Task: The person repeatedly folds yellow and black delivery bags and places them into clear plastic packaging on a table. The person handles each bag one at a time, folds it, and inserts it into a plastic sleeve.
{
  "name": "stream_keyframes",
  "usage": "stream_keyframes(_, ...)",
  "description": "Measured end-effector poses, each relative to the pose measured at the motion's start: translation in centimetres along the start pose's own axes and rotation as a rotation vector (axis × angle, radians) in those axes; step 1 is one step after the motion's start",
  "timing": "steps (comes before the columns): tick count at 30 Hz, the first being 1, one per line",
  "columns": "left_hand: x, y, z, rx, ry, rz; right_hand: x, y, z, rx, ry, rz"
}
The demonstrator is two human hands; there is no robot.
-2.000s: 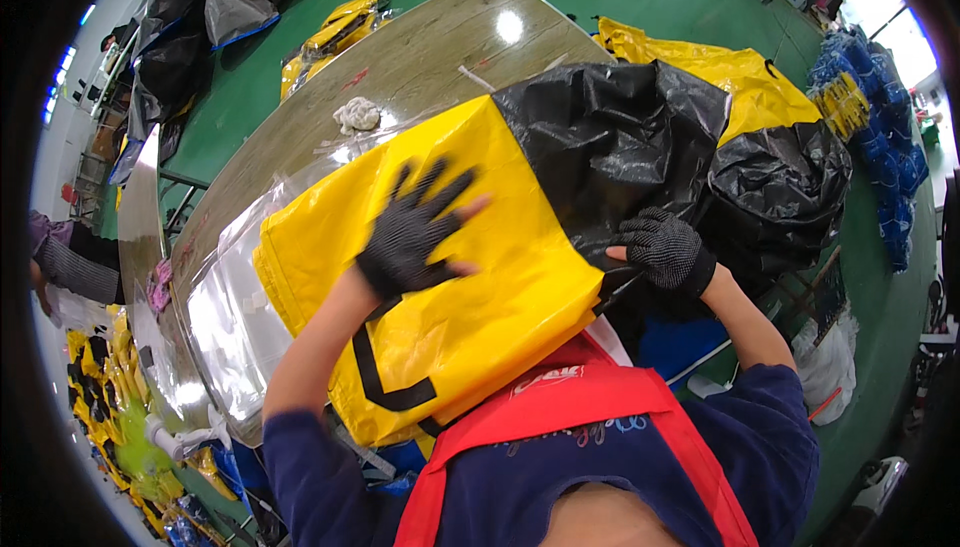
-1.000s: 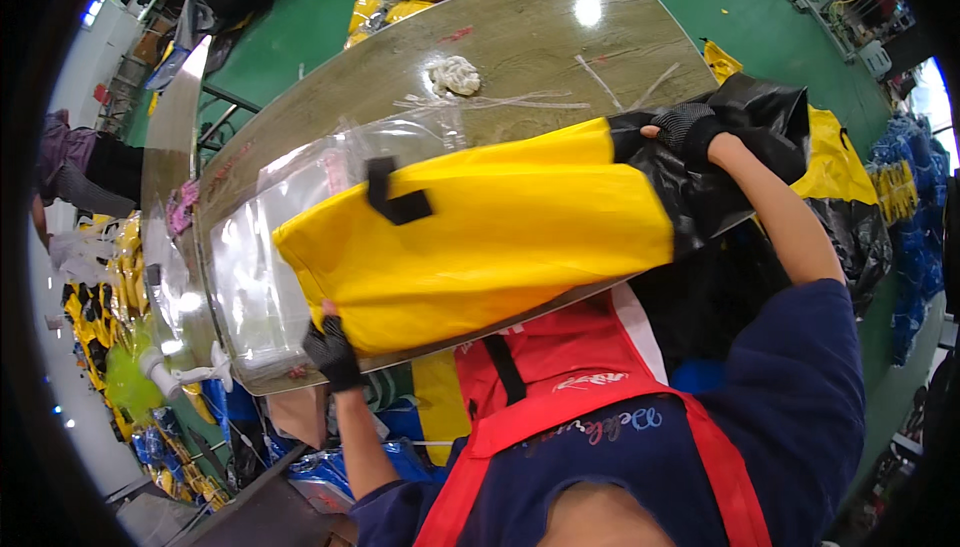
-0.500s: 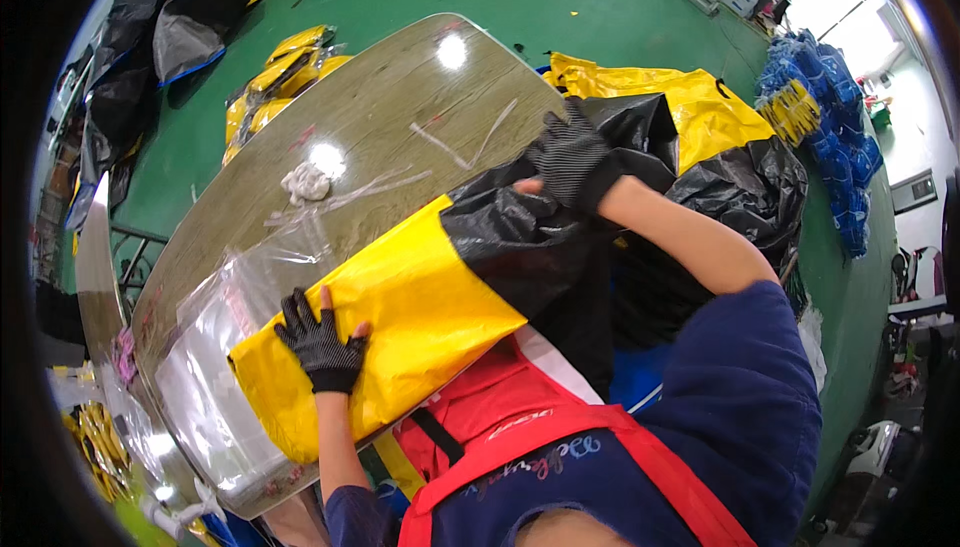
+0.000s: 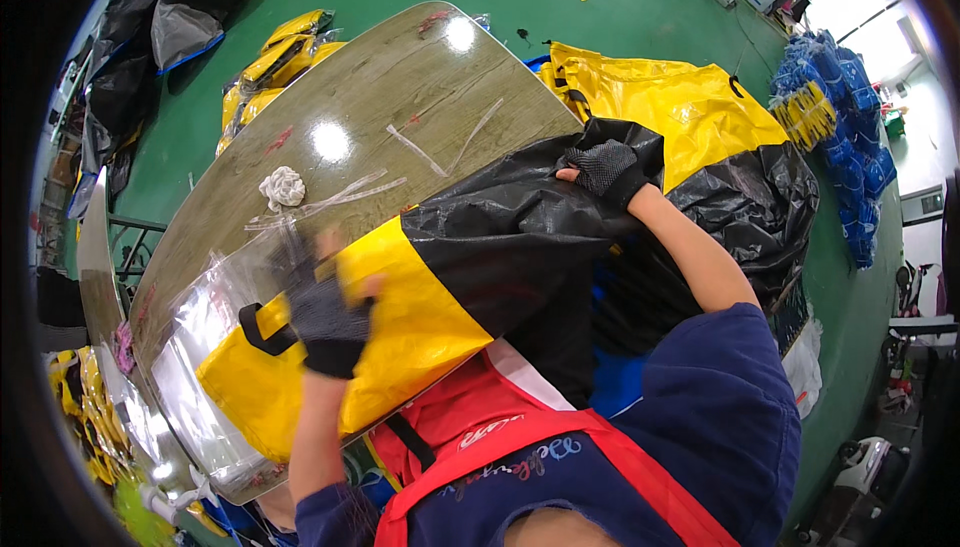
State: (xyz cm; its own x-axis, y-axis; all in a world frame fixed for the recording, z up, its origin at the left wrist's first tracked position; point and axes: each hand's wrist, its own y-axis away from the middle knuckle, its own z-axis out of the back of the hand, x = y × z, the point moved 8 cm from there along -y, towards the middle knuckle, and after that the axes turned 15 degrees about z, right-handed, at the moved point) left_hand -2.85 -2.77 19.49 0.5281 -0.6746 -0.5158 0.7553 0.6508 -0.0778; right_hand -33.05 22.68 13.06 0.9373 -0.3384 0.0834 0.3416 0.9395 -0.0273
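A large yellow and black plastic bag lies slantwise across the near side of the table, yellow part to the left, black part to the right. My right hand, in a black textured glove with bare fingertips, has its fingers curled on the far edge of the black part. Over the yellow part is my left hand, gloved the same way. Its fingers are smeared by motion, so their grip cannot be made out. A black strap loop stands up from the yellow edge beside it.
Clear plastic bags lie under the yellow end. A crumpled white wad and clear strips rest farther back. Another yellow and black bag is piled right of the table. Bundled blue material stands farther right; packed yellow bundles lie beyond the table.
The bag has shifted left, and the black strap loop now shows. My right hand has come nearer along the black edge. My left hand, spread flat earlier, has lifted and blurred.
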Motion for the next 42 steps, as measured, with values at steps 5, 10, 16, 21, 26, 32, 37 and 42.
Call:
stream_keyframes(5, -13.2, -2.1, -15.6, 0.132, -0.248, -0.262, 1.5, -0.6, 2.7, 0.054, 0.19, 0.026)
stream_keyframes(10, -13.0, -2.0, -15.8, 0.16, -0.266, -0.248, -0.4, 11.2, 8.7, -1.065, -0.384, -0.523)
stream_keyframes(16, -13.2, -1.5, -15.4, 0.082, -0.271, -0.303, 3.0, 9.8, -0.9, -0.933, -1.349, -0.648)
stream_keyframes(21, -11.1, -0.3, -17.0, 0.624, 0.508, -0.264, 21.5, 2.3, 10.9, -0.658, -0.437, 0.284)
stream_keyframes(26, -5.6, -0.5, -11.3, 0.222, -0.163, -0.77, 25.9, 2.4, 7.0, -0.501, -0.174, 0.471)
stream_keyframes(32, 4.1, -3.8, -5.5, 0.162, -0.463, -0.605, 30.0, 1.9, 2.8, -0.387, -0.268, 0.604)
stream_keyframes(37, 0.5, -1.2, -1.6, -0.039, 0.035, -0.323, 30.4, 1.1, 5.3, -0.264, -0.344, 0.638)
stream_keyframes(42, -2.0, 3.1, -3.0, 0.038, -0.134, -0.376, 23.7, -2.0, 4.9, -0.416, -0.317, 0.221)
